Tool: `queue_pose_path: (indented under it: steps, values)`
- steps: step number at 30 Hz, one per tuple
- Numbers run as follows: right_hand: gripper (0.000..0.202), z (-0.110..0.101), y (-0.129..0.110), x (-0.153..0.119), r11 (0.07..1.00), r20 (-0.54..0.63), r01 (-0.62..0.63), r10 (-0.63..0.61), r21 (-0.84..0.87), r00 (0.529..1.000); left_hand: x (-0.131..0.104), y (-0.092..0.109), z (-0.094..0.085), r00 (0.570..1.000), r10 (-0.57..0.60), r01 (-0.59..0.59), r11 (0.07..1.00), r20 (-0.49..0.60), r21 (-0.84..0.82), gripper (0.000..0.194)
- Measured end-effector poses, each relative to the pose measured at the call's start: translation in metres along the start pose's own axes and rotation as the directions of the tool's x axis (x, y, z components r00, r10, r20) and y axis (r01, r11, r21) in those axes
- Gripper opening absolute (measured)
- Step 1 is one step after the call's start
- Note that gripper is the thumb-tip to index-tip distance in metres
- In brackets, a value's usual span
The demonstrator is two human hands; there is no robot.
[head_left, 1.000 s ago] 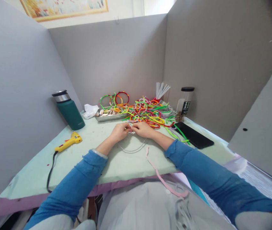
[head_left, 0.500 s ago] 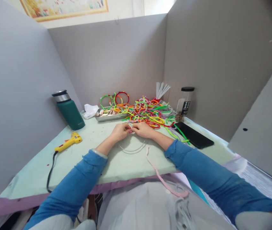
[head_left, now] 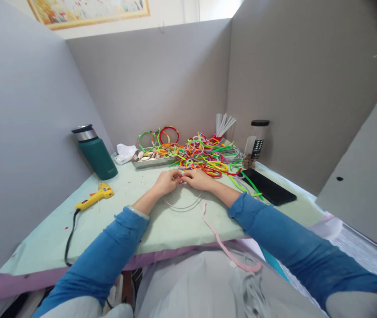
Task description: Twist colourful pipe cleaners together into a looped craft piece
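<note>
My left hand (head_left: 168, 182) and my right hand (head_left: 197, 179) meet fingertip to fingertip over the middle of the table, both closed in a pinch. They grip the far side of a thin wire hoop (head_left: 184, 208), whose near arc curves toward me above the cloth. A small pinkish-red bit (head_left: 180, 181) shows at my fingertips; its shape is mostly hidden by the fingers. Just right of the hoop, a pale pink fuzzy strip (head_left: 219, 240) trails over the table edge onto my lap.
Behind my hands lies a tangled heap of coloured fuzzy strips (head_left: 204, 152), beside a metal tray (head_left: 155, 163) of shells. Wrapped hoops (head_left: 169, 128) stand behind. A yellow glue gun (head_left: 94, 196) and green bottle (head_left: 98, 157) are left; a black phone (head_left: 269, 186) and clear jar (head_left: 256, 137) right.
My fingers have shifted very slightly at the pinch point. The hoop and everything around it stay in place.
</note>
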State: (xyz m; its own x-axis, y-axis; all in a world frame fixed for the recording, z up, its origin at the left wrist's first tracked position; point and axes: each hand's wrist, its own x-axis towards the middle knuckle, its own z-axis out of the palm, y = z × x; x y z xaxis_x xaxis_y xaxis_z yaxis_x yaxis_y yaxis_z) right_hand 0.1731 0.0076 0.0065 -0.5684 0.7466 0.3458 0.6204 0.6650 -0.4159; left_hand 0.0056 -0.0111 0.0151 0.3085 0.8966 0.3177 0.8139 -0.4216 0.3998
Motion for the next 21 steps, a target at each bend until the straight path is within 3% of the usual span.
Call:
queue_pose_path:
  steps: [10, 17, 21]
  values:
    - [0.028, -0.0012, -0.0019, -0.0006, 0.999, -0.005, -0.027, 0.027, 0.024, 1.000, 0.0000, 0.0008, -0.0012, 0.999, -0.040, 0.040, 0.999, -0.019, -0.009, 0.021]
    - [0.028, -0.0004, -0.0003, -0.0002, 1.000, -0.019, -0.023, 0.023, 0.017, 1.000, -0.0026, 0.0041, -0.0024, 0.979, -0.202, 0.202, 0.975, 0.013, -0.091, 0.023]
    - [0.028, 0.0005, 0.0010, 0.0001, 1.000, -0.034, -0.015, 0.015, 0.016, 0.999, -0.0027, 0.0025, -0.0018, 0.977, -0.215, 0.215, 0.971, 0.014, -0.108, 0.025]
